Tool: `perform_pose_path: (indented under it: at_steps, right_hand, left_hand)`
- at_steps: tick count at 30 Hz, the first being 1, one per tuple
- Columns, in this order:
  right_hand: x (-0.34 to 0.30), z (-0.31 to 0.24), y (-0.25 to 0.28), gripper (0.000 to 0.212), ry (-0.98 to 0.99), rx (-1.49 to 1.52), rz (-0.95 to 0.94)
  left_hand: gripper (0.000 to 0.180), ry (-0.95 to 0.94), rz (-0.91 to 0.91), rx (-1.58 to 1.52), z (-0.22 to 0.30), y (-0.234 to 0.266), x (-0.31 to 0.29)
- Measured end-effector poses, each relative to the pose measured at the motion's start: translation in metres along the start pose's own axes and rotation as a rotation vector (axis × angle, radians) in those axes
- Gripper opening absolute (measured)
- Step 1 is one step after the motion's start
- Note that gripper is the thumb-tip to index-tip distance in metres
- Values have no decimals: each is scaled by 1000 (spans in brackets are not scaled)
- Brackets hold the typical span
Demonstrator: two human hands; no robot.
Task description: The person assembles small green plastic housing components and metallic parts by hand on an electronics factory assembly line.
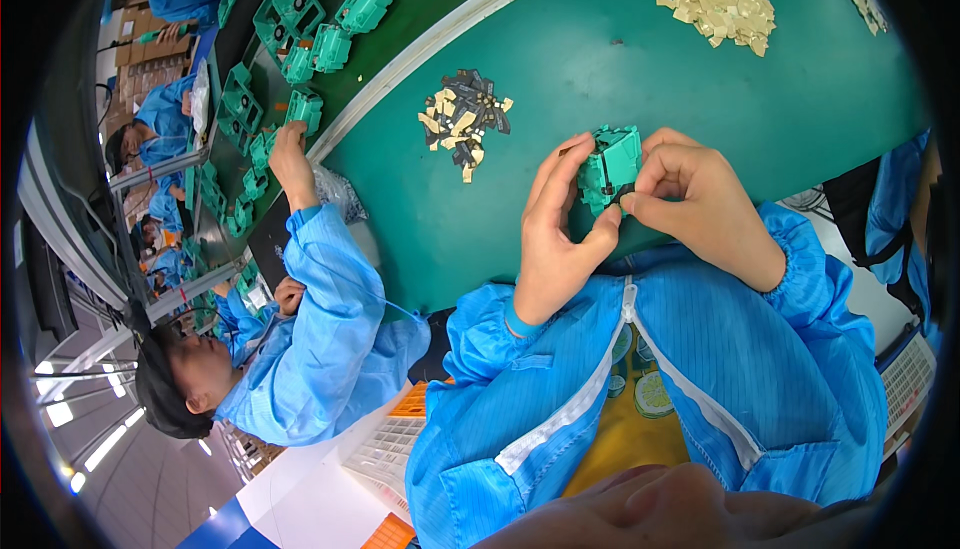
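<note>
Close in front of my chest is a small teal-green plastic housing with a dark strip across its side. My left hand holds it from the left, thumb below and fingers along its far edge. From the right, the thumb and forefinger of my right hand pinch a small black piece against the housing's near corner. The housing's underside is hidden from view.
On the green table lie a mixed pile of black and cream pieces and a cream pile. Left, beyond a pale rail, green housings sit on a line. A co-worker's hand reaches there.
</note>
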State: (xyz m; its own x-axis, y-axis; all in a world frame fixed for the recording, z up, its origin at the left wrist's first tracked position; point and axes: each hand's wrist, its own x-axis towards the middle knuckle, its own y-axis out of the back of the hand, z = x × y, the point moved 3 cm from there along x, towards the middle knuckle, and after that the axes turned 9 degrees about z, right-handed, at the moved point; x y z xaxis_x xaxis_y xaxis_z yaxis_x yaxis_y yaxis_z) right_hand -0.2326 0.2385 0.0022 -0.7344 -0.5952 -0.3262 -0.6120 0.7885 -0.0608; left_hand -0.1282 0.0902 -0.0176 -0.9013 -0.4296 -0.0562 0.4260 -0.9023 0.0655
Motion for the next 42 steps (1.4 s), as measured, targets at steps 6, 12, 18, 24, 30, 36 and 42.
perform_pose_path:
  at_steps: [6,12,18,24,30,36,42]
  right_hand:
    - [6,10,2,29,-44,164,10]
    - [14,17,0,29,-33,298,-20]
    - [15,16,-3,25,-42,350,-35]
    - [14,16,3,17,-60,291,-78]
    - [15,11,2,21,-186,442,-60]
    - [20,-13,-9,44,77,90,-20]
    - [110,-46,14,53,136,-83,31]
  left_hand:
    - [70,26,-47,-73,-3,4,3]
    - [71,73,-67,-143,-4,6,5]
    - [73,25,-96,-121,-6,9,5]
    - [74,56,-87,-159,-5,8,5]
    - [74,11,-59,-96,-2,11,9]
    - [80,-431,138,390,21,13,11]
    - [62,-567,298,326,42,27,6]
